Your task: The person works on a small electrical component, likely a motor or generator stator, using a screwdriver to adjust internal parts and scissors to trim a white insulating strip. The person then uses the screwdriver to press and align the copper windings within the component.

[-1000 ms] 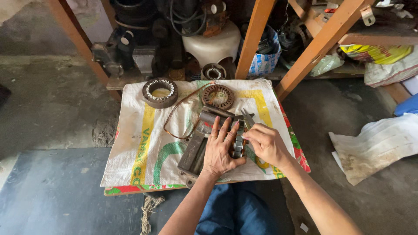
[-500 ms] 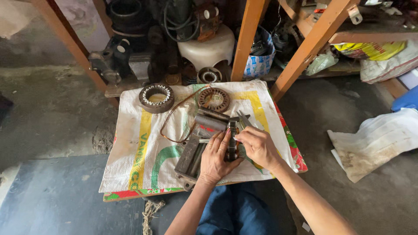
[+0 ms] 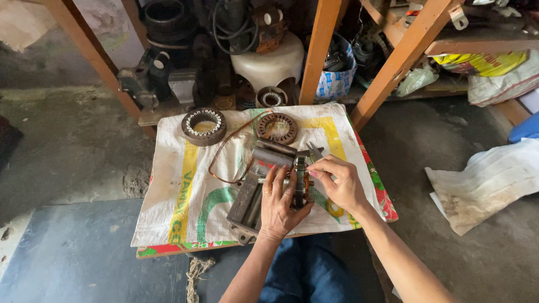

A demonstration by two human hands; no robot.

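Note:
A grey metal winding jig (image 3: 250, 199) lies on a white woven sack (image 3: 179, 191) spread on the floor. My left hand (image 3: 279, 205) rests on the jig's right side, fingers spread over a small dark coil former (image 3: 300, 182). My right hand (image 3: 337, 182) pinches the top of that former from the right. A loop of copper wire (image 3: 224, 154) runs from the jig toward the back. Two round motor stators sit at the sack's far edge, one on the left (image 3: 204, 126) and one in the middle (image 3: 277, 128).
Orange wooden rack legs (image 3: 317, 50) (image 3: 401, 59) rise behind the sack. Motor parts, a white plastic housing (image 3: 269, 62) and a blue-white bag (image 3: 337, 76) crowd the low shelf. A crumpled white sack (image 3: 483, 179) lies on the concrete at right.
The view has shifted slightly. Both hands stay on the coil former and jig, with the right fingers moving a little higher on the former.

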